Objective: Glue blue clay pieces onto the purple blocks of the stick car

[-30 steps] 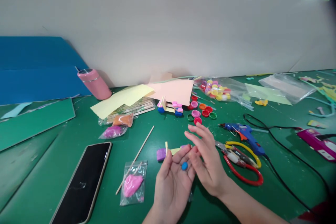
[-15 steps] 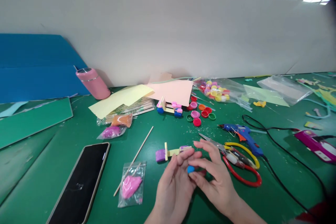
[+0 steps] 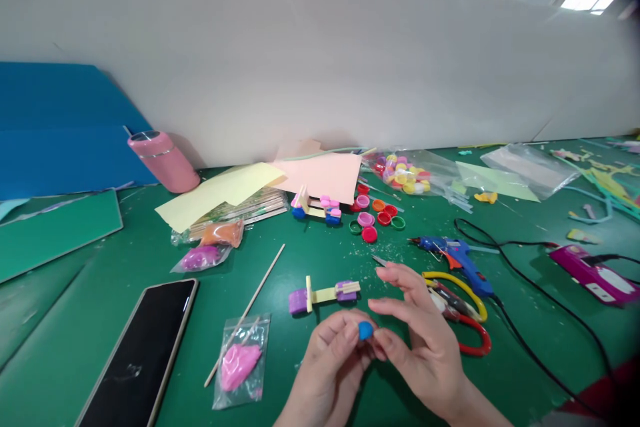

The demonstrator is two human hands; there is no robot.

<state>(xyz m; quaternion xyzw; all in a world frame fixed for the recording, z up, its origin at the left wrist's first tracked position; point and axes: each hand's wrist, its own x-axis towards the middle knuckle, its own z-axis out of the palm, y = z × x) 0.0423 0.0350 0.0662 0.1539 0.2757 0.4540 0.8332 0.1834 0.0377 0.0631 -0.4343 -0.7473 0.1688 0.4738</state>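
Left hand (image 3: 333, 360): grip clamped on the small blue lump (image 3: 365, 330), pinched between thumb and fingertips above the near part of the worktop (image 3: 150, 240). Right hand (image 3: 423, 343): thumb tip at the lump's right side, two fingers spread and raised on the far side. Can't tell if this grip pinches too, other fingers are hidden.

Just far of the hands, a bit left: purple-and-cream assembly (image 3: 324, 295) lying on the worktop, one purple block at each end, cream stick upright by the left block. Farther back: similar assembly in blue and pink (image 3: 317, 207), coloured rings (image 3: 369, 234) just right of it.

Left of the hands: clear bag (image 3: 261, 340) with a pink clump (image 3: 240, 365) inside; thin wooden stick (image 3: 267, 275) overlaps the bag's far left corner. Phone (image 3: 137, 357), screen dark, farther left.

Right side: yellow handle (image 3: 465, 287) and red handle (image 3: 486, 340) beside the right hand, tool partly hidden by it. Blue glue gun (image 3: 453, 253) just far of those, cable running nearer and right.
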